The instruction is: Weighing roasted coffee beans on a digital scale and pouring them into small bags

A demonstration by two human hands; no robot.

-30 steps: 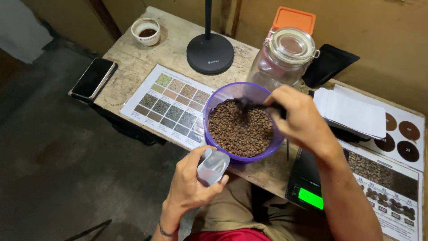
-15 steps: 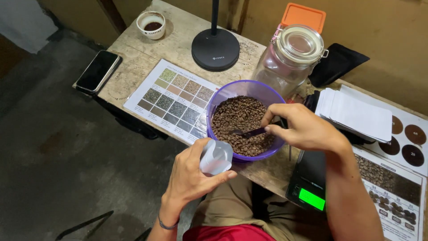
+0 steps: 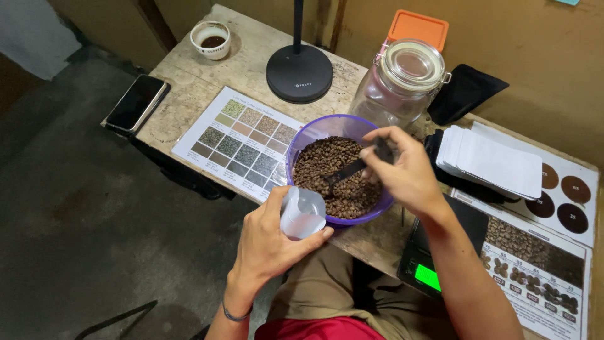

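Observation:
A purple bowl (image 3: 302, 141) full of brown coffee beans (image 3: 336, 160) stands near the front edge of a worn table. My right hand (image 3: 406, 173) holds a black scoop (image 3: 346, 171) whose tip is dug into the beans. My left hand (image 3: 267, 242) grips a small translucent plastic cup (image 3: 302, 214), tilted, just beside the bowl's near rim.
A colour chart sheet (image 3: 242, 141) lies left of the bowl, a phone (image 3: 135, 102) further left. Behind stand a black lamp base (image 3: 299, 73), a glass jar (image 3: 399, 85), an orange lid (image 3: 418, 28) and a small cup (image 3: 211, 39). White pouches (image 3: 497, 160) and a scale (image 3: 434, 267) sit right.
My right hand has brought the scoop from the bowl's far side down into the beans. My left hand has raised the small cup closer to the bowl's rim.

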